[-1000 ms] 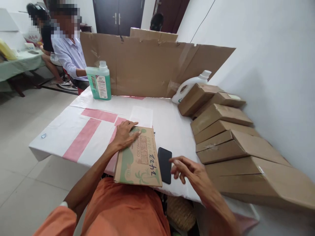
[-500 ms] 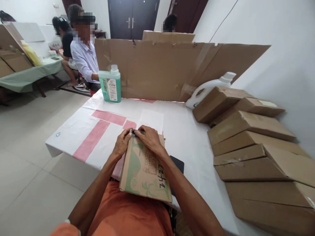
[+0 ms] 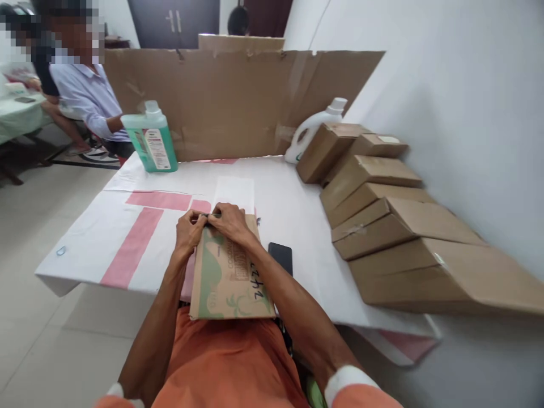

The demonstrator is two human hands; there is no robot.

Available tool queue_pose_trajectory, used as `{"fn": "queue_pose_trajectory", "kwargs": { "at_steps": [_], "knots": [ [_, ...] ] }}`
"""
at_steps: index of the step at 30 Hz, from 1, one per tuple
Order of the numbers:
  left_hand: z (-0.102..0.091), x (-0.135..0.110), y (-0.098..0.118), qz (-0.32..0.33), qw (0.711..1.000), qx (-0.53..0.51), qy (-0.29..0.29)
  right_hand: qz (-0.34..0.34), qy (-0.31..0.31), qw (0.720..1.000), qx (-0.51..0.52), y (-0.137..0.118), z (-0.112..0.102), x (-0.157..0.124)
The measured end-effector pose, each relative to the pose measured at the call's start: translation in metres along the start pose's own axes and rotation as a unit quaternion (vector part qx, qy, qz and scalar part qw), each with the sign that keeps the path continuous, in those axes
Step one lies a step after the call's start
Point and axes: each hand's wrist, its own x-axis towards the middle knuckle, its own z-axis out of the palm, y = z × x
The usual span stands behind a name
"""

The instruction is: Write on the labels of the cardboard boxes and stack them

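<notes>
A flat printed cardboard piece [image 3: 227,277] with green palm art and handwritten digits lies over the table's near edge and my lap. My left hand [image 3: 188,228] and my right hand [image 3: 230,220] meet at its far edge, fingers closed together on a small dark object [image 3: 211,215] that I cannot make out. A black phone [image 3: 281,258] lies on the white table [image 3: 293,209] just right of the cardboard, beside my right forearm.
Several brown cardboard boxes [image 3: 374,198] lean in a row along the right wall. A green bottle [image 3: 152,138] and a white jug [image 3: 312,127] stand before a cardboard screen [image 3: 238,102]. Another person [image 3: 85,93] sits at back left.
My right hand moved from near the phone to the cardboard's far edge and joined my left hand, both closing on a small dark object. The camera view shifted.
</notes>
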Motion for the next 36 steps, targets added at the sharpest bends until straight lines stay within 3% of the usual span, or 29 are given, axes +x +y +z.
{"fn": "queue_pose_trajectory", "kwargs": {
  "at_steps": [5, 8, 10, 11, 13, 16, 20, 22, 25, 29, 31, 34, 36],
  "knots": [
    [-0.004, -0.005, 0.007, -0.001, 1.0, -0.002, -0.002, -0.029, 0.03, 0.998, 0.05, 0.005, -0.007, 0.0],
    [-0.005, -0.008, 0.008, -0.011, 1.0, -0.017, -0.011, -0.054, 0.151, 0.976, 0.145, 0.03, -0.03, -0.011],
    [-0.004, -0.009, 0.008, -0.019, 0.999, -0.028, -0.018, -0.002, 0.234, 0.959, 0.161, 0.058, -0.046, -0.023],
    [-0.003, -0.009, 0.008, -0.023, 0.999, -0.034, -0.02, 0.051, 0.238, 0.961, 0.132, 0.073, -0.051, -0.03],
    [-0.001, -0.009, 0.009, -0.03, 0.998, -0.043, -0.024, 0.159, 0.167, 0.972, 0.04, 0.098, -0.052, -0.044],
    [0.002, -0.009, 0.01, -0.036, 0.998, -0.052, -0.026, 0.223, 0.058, 0.973, -0.013, 0.115, -0.034, -0.057],
    [-0.001, -0.011, 0.012, -0.044, 0.997, -0.058, -0.025, 0.234, 0.029, 0.972, 0.009, 0.113, -0.002, -0.054],
    [-0.002, -0.012, 0.011, -0.049, 0.997, -0.063, -0.024, 0.234, 0.034, 0.971, 0.036, 0.115, 0.002, -0.05],
    [-0.001, -0.013, 0.009, -0.054, 0.995, -0.083, -0.027, 0.227, 0.074, 0.966, 0.097, 0.123, -0.016, -0.05],
    [0.004, -0.017, -0.001, -0.039, 0.989, -0.131, -0.057, 0.168, 0.155, 0.949, 0.217, 0.116, -0.062, -0.059],
    [0.005, -0.021, -0.008, -0.027, 0.98, -0.168, -0.106, 0.092, 0.153, 0.913, 0.366, 0.097, -0.074, -0.061],
    [0.001, -0.028, -0.018, 0.003, 0.958, -0.209, -0.195, -0.003, 0.07, 0.831, 0.553, 0.059, -0.066, -0.055],
    [-0.003, -0.031, -0.022, 0.027, 0.95, -0.203, -0.234, -0.024, 0.02, 0.822, 0.568, 0.037, -0.047, -0.047]
  ]
}}
